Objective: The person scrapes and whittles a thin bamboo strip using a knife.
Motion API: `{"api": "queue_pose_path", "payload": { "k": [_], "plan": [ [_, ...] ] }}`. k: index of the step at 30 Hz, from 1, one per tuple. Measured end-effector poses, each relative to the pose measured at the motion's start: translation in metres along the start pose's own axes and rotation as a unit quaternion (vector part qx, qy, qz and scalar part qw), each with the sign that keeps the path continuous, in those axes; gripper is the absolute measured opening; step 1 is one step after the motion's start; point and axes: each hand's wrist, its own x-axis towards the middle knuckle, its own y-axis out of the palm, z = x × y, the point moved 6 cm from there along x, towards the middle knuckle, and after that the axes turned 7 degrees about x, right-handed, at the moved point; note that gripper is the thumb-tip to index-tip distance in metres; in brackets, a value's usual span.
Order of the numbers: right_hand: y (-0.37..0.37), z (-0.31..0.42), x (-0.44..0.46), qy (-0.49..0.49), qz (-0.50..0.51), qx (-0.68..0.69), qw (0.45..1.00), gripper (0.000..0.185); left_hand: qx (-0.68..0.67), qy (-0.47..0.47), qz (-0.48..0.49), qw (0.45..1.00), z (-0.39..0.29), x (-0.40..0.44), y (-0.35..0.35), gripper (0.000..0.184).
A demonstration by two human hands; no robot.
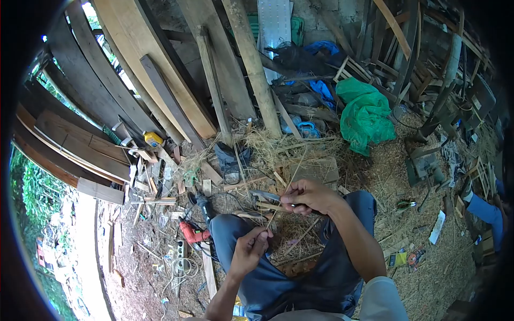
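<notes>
My right hand (310, 197) is closed around a knife, whose grey blade (265, 196) points left from the fingers; its handle is mostly hidden in the fist. Lower and to the left, my left hand (250, 249) pinches a thin pale strip (272, 220), which looks like split bamboo or straw. The strip slants up toward the blade; I cannot tell whether they touch. Both hands are above my bent knees, over ground littered with shavings.
A red power drill (194, 233) and a dark power tool (204, 207) lie by my left knee, near a power strip (182, 255) with a coiled cord. Long planks (155, 69) lean at the back left. Pliers (407, 204) and a green plastic sheet (365, 115) are to the right.
</notes>
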Motion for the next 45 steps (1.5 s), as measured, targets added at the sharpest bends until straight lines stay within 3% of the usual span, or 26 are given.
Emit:
{"api": "queue_pose_path", "payload": {
  "k": [4, 6, 10, 12, 13, 16, 18, 21, 32, 34, 37, 39, 41, 43, 45],
  "plan": [
    [-0.040, 0.008, -0.003, -0.030, -0.028, 0.006, 0.999, 0.017, 0.017, 0.009, 0.005, 1.000, 0.005, -0.004, -0.004, 0.018],
    [-0.084, 0.039, -0.023, -0.155, -0.230, 0.092, 0.956, 0.018, 0.008, 0.013, 0.008, 1.000, 0.009, -0.012, -0.011, 0.018],
    [-0.101, 0.046, -0.017, -0.219, -0.228, 0.141, 0.938, 0.025, -0.006, -0.012, -0.025, 1.000, 0.019, -0.009, -0.019, 0.019],
    [-0.079, 0.031, -0.015, -0.198, -0.194, 0.083, 0.957, 0.032, -0.042, -0.020, -0.021, 0.999, 0.014, 0.001, -0.019, 0.019],
    [-0.070, 0.020, -0.012, -0.139, -0.181, 0.079, 0.970, 0.037, -0.072, -0.031, -0.011, 0.997, 0.012, 0.006, -0.017, 0.019],
    [-0.026, 0.007, -0.002, -0.107, -0.111, 0.010, 0.988, 0.034, -0.084, -0.018, -0.012, 0.996, 0.011, 0.015, -0.014, 0.020],
    [0.012, 0.006, 0.002, -0.119, -0.004, -0.084, 0.989, 0.029, -0.077, -0.008, -0.012, 0.997, 0.010, 0.018, -0.011, 0.021],
    [0.031, -0.002, 0.008, -0.085, 0.025, -0.062, 0.994, 0.027, -0.067, 0.004, -0.006, 0.998, 0.006, 0.019, -0.008, 0.022],
    [-0.017, 0.011, 0.007, -0.049, -0.090, 0.033, 0.994, 0.025, 0.045, 0.074, -0.029, 0.996, -0.006, 0.011, -0.013, 0.018],
    [-0.043, 0.022, -0.001, -0.074, -0.185, 0.007, 0.980, 0.027, 0.092, 0.080, -0.043, 0.992, -0.007, 0.006, -0.016, 0.018],
    [-0.092, 0.038, -0.017, -0.121, -0.213, 0.058, 0.968, 0.031, 0.105, 0.051, -0.040, 0.992, 0.004, -0.005, -0.023, 0.017],
    [-0.107, 0.047, -0.025, -0.190, -0.252, 0.092, 0.944, 0.022, 0.107, 0.055, -0.050, 0.991, 0.009, -0.004, -0.030, 0.016],
    [-0.103, 0.039, -0.018, -0.216, -0.227, 0.090, 0.945, 0.021, 0.110, 0.055, -0.060, 0.991, 0.009, -0.005, -0.035, 0.016],
    [-0.095, 0.033, -0.011, -0.262, -0.238, 0.041, 0.934, 0.019, 0.002, 0.001, -0.039, 0.999, 0.011, 0.002, -0.033, 0.016],
    [-0.078, 0.028, -0.002, -0.267, -0.204, 0.024, 0.942, 0.019, -0.038, 0.020, -0.033, 0.999, 0.006, 0.010, -0.026, 0.016]
  ]
}}
